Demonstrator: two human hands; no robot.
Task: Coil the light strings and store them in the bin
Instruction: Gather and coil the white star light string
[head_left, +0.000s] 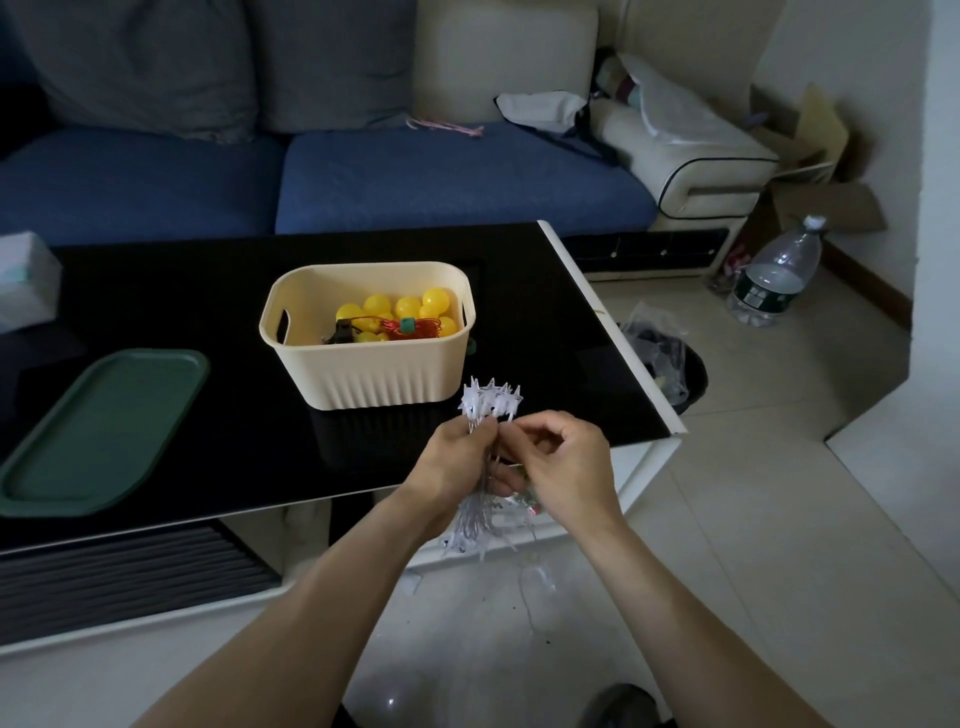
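Closest in: two bare forearms reaching fwd over the pale tiled floor (779, 519), hands meeting just off the front edge of the worktop (208, 291). Left hand (457, 467) is wrapped round a bundled white star light string (491, 402), gripping it approx mid-bundle; star tips stick up above the fist, wire loops and more stars hang below the hand twd the floor. Right hand (561, 462) sits right beside it, fingers curled, thumb and forefinger pinching at the wire of the same bundle. A thin loose strand trails down under both hands.

Next back, on the glossy black worktop: cream ribbed bin (332, 374) w/ cut-out handles, standing upright near the front right part. Inside it already lies a yellow ball light string (395, 306), coiled w/ red wire and a small dark box at its left. Left of the bin, well apart, a green tray (98, 431) lies flat. Far left edge, a white tissue pack (21, 280).

Beyond the worktop's right corner, a bin-bagged wastebasket (670, 358) on the floor, then a big clear water bottle (779, 275) by the wall. Furthest back: blue sofa (441, 176) w/ grey cushions.
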